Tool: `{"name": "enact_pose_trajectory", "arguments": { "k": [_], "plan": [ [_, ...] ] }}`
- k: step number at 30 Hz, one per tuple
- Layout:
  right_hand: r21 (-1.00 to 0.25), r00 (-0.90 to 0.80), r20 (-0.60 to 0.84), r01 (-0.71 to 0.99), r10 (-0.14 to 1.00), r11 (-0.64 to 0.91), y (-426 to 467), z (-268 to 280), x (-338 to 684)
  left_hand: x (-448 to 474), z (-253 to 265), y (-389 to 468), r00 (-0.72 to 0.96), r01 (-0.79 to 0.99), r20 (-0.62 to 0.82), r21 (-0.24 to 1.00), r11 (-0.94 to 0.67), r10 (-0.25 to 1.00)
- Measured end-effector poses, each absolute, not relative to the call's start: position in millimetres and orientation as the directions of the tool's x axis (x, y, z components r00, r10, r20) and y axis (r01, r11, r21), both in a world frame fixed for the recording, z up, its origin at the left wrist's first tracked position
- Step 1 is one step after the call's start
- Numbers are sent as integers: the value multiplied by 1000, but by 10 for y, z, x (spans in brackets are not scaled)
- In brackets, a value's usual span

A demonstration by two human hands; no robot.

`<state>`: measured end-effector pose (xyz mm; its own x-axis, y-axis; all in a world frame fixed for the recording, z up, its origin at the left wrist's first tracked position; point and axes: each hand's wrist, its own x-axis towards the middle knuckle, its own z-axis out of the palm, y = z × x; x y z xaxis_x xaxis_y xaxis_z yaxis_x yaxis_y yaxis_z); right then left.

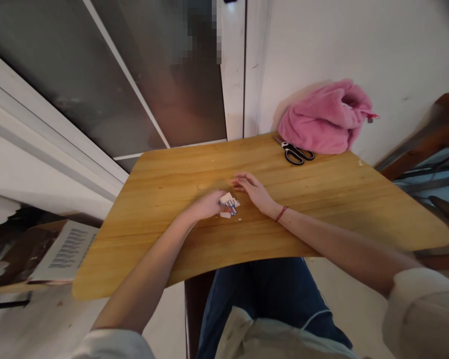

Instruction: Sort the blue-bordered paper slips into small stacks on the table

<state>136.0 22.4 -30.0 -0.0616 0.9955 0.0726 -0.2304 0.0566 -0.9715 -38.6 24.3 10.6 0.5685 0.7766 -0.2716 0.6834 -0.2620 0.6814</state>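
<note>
Small white paper pieces with blue edges (pixel 229 203), resembling labels, lie in a loose pile at the middle of the wooden table (pixel 153 184). My left hand (pixel 210 204) is against the left side of this pile, low over the tabletop. Its fingers are smeared by motion and partly hidden, so whether it grips any of the pieces is unclear. Just to the right of the pile is my right hand (pixel 253 190), fingers stretched out and slightly curved toward the left, holding nothing. A thin red cord circles the right wrist.
Black-handled scissors (pixel 294 152) lie at the table's back right, beside a bunched pink plush cloth (pixel 324 119) against the wall. Behind the table stands a glass-paned door (pixel 172 75). An open cardboard box (pixel 60 254) sits at the lower left.
</note>
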Motion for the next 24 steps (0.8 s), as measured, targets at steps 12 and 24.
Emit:
{"name": "enact_pose_trajectory", "arguments": {
  "k": [12, 24],
  "plan": [
    [-960, -44, 25, -278, 999, 12, 252, -321, 1374, -346, 268, 120, 618, 698, -172, 570, -434, 767],
    [-762, -345, -194, -536, 918, -362, 267, -166, 1399, -435, 144, 238, 661, 600, -30, 622, -504, 750]
  ]
}}
